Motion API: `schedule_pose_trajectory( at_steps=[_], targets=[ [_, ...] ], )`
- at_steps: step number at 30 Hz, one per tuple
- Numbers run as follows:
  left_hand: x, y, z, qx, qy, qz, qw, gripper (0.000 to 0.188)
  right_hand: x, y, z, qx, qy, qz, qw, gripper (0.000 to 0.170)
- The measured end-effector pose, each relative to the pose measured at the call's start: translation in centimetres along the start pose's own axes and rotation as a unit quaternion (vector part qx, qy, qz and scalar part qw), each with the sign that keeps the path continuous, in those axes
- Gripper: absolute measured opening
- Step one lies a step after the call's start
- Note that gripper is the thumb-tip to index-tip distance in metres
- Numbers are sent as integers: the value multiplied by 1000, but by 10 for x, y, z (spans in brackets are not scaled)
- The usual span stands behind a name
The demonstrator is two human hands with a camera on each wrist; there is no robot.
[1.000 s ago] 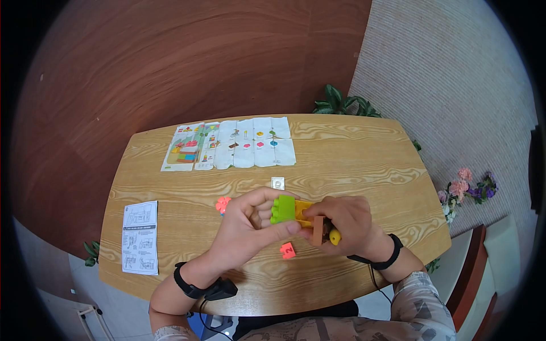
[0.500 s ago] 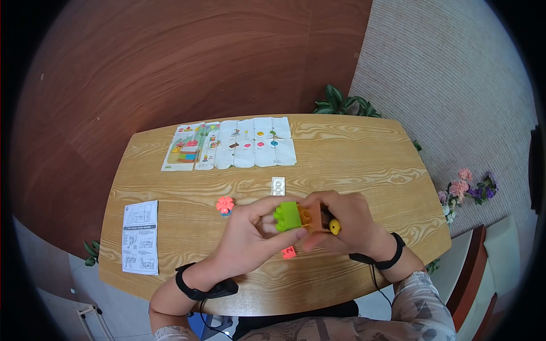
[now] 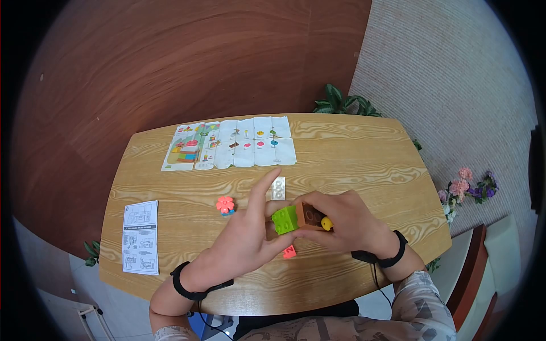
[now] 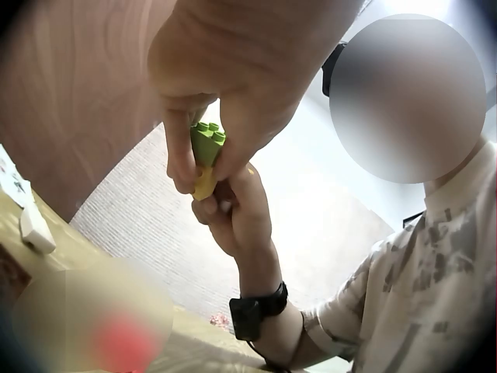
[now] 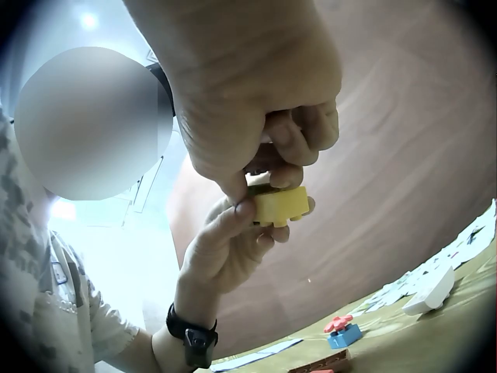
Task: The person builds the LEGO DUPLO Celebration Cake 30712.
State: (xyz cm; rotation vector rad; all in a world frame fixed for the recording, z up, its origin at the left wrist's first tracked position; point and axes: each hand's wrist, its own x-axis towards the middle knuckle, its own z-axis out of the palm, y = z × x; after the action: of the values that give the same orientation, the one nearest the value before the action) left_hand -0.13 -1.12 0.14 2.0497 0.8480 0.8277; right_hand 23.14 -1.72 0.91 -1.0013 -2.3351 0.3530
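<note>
- Assembly prob. being done: green brick (image 3: pixel 285 220) being pinched by L hand (image 3: pixel 242 234), index raised; brown brick (image 3: pixel 310 217) being gripped by curled R hand (image 3: pixel 355 220).
- Yellow brick (image 5: pixel 284 205) being held btwn; all being held above table (image 3: pixel 364 153).
- Next: firm, straight press prob. being called for.

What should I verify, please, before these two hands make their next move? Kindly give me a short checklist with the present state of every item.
1. Left hand pinches the bright green studded plastic block: ok.
2. Right hand holds the brown plastic block: ok.
3. Green block seated fully against the yellow plastic block: cannot tell; fingers hide much of the joint.
4. Red plastic block marked 2 fully visible in the head view: not ok; the left hand covers part.
5. Coral-red flower-shaped plastic piece standing apart from both hands: ok.
6. Creased paper sheet with colour pictures lying open on the wooden table: ok.
</note>
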Motion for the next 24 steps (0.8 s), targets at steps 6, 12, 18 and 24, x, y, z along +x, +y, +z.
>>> schedule_pose_trajectory(
  at_steps=[6, 12, 18, 24],
  targets=[
    [0, 4, -2, 26, -17, -9, 999, 103, 3, 10, 6, 5, 2, -63, 998, 50],
    [1, 7, -3, 5, -29, -32, 999, 101, 3, 17, 7, -37, 37, -121, 991, 51],
    [1, 7, -4, -14, -29, -47, 998, 94, 3, 14, 8, -103, 54, -131, 985, 51],
    [3, 4, -5, -3, -23, -17, 1000, 82, 0, 20, 12, -159, 61, -142, 975, 56]
  ],
)
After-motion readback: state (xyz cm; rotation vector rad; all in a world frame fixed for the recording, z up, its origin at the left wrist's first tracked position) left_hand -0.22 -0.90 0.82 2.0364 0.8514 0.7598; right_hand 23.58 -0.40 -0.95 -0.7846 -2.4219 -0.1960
